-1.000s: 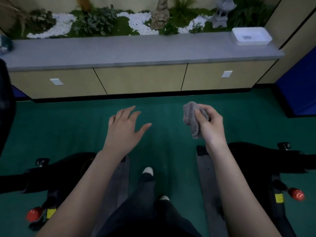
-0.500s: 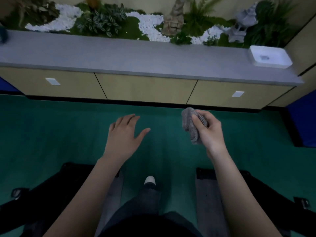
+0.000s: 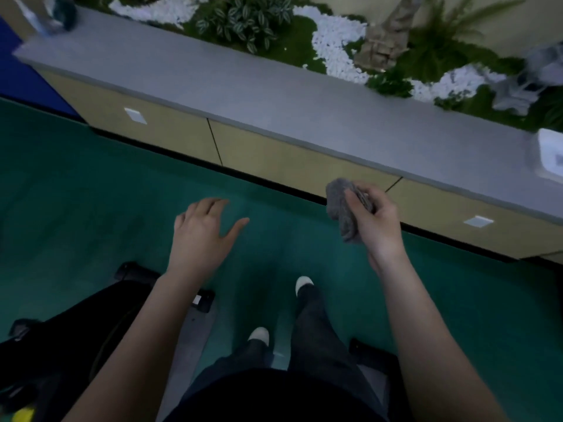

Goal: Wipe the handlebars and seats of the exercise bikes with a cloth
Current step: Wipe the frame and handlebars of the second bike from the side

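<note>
Head view: grey cloth [image 3: 345, 210] is bunched and gripped by curled fingers of right hand [image 3: 376, 222], held at 2 o'clock over green floor [image 3: 91, 193]; left hand [image 3: 202, 236] is spread flat, nothing held, at 10 o'clock; black bike base [image 3: 76, 336] is seen at 8 o'clock; cabinet counter [image 3: 274, 95] lies at 12 o'clock.

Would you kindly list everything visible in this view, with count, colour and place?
cloth: one, grey, bunched in the right hand
bike: one, black, lower left on the floor
mat: one, grey, under the bike
floor: one, green, across the middle
cabinet: one, beige doors, grey top, along the far wall
garden: one, green plants with white pebbles, behind the cabinet
tray: one, white, cabinet top, right edge
shoes: two, white, bottom centre
left hand: one, open, holding nothing
right hand: one, gripping the cloth
</note>
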`<state>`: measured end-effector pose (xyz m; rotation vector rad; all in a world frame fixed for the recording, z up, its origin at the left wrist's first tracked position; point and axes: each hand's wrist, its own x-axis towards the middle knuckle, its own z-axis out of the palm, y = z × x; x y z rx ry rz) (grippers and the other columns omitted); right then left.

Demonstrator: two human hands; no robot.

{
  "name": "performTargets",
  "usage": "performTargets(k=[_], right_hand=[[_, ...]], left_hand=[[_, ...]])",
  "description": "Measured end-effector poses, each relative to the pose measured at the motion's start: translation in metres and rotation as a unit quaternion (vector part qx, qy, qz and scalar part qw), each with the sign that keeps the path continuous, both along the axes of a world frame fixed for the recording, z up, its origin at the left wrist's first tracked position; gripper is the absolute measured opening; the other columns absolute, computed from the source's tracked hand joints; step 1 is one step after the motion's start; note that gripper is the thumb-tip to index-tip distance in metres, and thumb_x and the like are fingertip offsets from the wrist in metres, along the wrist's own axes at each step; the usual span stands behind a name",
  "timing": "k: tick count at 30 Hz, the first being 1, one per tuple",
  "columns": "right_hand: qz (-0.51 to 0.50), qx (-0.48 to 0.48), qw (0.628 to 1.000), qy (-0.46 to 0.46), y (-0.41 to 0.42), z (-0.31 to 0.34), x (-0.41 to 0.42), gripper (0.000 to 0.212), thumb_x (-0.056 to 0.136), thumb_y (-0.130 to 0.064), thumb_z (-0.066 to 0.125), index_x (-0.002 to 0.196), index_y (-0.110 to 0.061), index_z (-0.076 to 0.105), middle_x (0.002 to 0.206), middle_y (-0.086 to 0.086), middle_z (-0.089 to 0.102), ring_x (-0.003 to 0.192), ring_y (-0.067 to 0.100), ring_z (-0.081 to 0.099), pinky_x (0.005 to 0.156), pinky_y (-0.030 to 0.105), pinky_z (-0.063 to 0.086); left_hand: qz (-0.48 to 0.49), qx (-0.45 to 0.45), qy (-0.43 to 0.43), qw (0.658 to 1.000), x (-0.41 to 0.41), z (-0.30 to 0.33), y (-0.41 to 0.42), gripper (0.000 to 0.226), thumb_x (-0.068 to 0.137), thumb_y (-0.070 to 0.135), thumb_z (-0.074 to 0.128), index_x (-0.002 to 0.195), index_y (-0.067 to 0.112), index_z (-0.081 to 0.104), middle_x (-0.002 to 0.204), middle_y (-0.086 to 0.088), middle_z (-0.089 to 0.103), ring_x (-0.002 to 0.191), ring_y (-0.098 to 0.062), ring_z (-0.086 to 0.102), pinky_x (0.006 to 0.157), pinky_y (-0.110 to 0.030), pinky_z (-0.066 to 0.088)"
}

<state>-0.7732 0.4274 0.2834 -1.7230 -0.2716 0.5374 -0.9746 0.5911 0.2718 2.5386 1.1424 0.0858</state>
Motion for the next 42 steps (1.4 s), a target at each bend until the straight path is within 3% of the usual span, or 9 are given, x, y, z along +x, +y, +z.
performTargets(k=[3,7,13,18,23,27,30,35,42], right_hand=[[0.043,0.004,0.999,-0.018,0.023,-0.001,0.04,0.007,0.093,-0.021,0.062,0.097,-0.023,0.067,0.097,-0.01,0.067,0.088,0.004,0.064,0.061,0.013,0.05],[0.079,0.003,0.997,0.003,0.05,0.001,0.097,0.007,0.093,-0.023,0.062,0.096,-0.028,0.067,0.098,-0.012,0.067,0.093,0.007,0.064,0.076,0.027,0.056],[0.167,-0.006,0.986,0.004,0.112,0.004,0.134,0.014,0.094,-0.024,0.061,0.105,-0.02,0.067,0.103,-0.006,0.066,0.091,0.007,0.063,0.054,0.013,0.05],[0.268,-0.012,0.963,0.017,0.183,0.003,0.124,0.006,0.093,-0.026,0.062,0.096,-0.029,0.066,0.1,-0.013,0.066,0.098,0.01,0.065,0.083,0.041,0.058],[0.334,-0.018,0.942,0.008,0.27,-0.006,0.108,0.008,0.093,-0.025,0.061,0.1,-0.025,0.066,0.101,-0.012,0.065,0.098,0.009,0.064,0.085,0.044,0.057],[0.355,-0.007,0.935,-0.011,0.349,-0.008,0.095,0.012,0.093,-0.023,0.062,0.104,-0.02,0.066,0.106,-0.004,0.066,0.102,0.013,0.063,0.085,0.033,0.056],[0.365,-0.007,0.93,-0.027,0.405,-0.005,0.09,0.012,0.092,-0.023,0.062,0.104,-0.019,0.067,0.106,-0.002,0.067,0.099,0.012,0.064,0.071,0.018,0.053],[0.401,0.005,0.916,-0.026,0.485,0.002,0.075,0.007,0.092,-0.022,0.063,0.097,-0.026,0.066,0.102,-0.007,0.067,0.096,0.007,0.065,0.077,0.02,0.054],[0.512,0.011,0.858,-0.037,0.594,0.001,0.031,0.007,0.091,-0.025,0.064,0.095,-0.03,0.065,0.105,-0.003,0.068,0.097,0.009,0.065,0.061,0.012,0.05]], left_hand=[[0.034,0.006,0.012,0.999,0.027,-0.002,0.005,0.059,0.09,0.051,0.052,0.132,0.01,0.053,0.136,-0.007,0.051,0.127,-0.028,0.043,0.104,-0.045,0.03],[0.075,0.008,0.016,0.997,0.07,0.003,0.012,0.06,0.091,0.054,0.048,0.135,0.013,0.051,0.141,-0.005,0.045,0.131,-0.026,0.038,0.106,-0.044,0.027],[0.155,0.022,-0.001,0.988,0.1,0.011,0.028,0.059,0.09,0.055,0.048,0.132,0.013,0.053,0.141,-0.006,0.046,0.129,-0.028,0.041,0.104,-0.047,0.029],[0.259,0.009,0.017,0.966,0.073,0.008,0.059,0.057,0.089,0.053,0.052,0.131,0.014,0.054,0.138,-0.005,0.048,0.128,-0.029,0.041,0.104,-0.046,0.029],[0.342,-0.001,0.027,0.939,0.044,-0.002,0.111,0.056,0.09,0.051,0.053,0.132,0.015,0.053,0.137,-0.005,0.05,0.127,-0.029,0.041,0.103,-0.044,0.028],[0.361,-0.009,0.022,0.932,0.033,-0.009,0.176,0.057,0.091,0.05,0.053,0.133,0.013,0.052,0.138,-0.006,0.049,0.127,-0.03,0.041,0.102,-0.045,0.03],[0.366,-0.001,0.004,0.93,0.03,-0.004,0.23,0.057,0.091,0.051,0.052,0.133,0.013,0.052,0.137,-0.006,0.05,0.126,-0.029,0.042,0.102,-0.044,0.03],[0.381,0.019,-0.011,0.924,0.023,0.003,0.302,0.056,0.091,0.051,0.052,0.132,0.012,0.053,0.135,-0.006,0.051,0.124,-0.029,0.044,0.1,-0.043,0.031],[0.48,-0.008,-0.004,0.877,-0.004,-0.008,0.345,0.054,0.09,0.049,0.054,0.13,0.012,0.054,0.135,-0.006,0.052,0.123,-0.03,0.045,0.098,-0.043,0.032]])
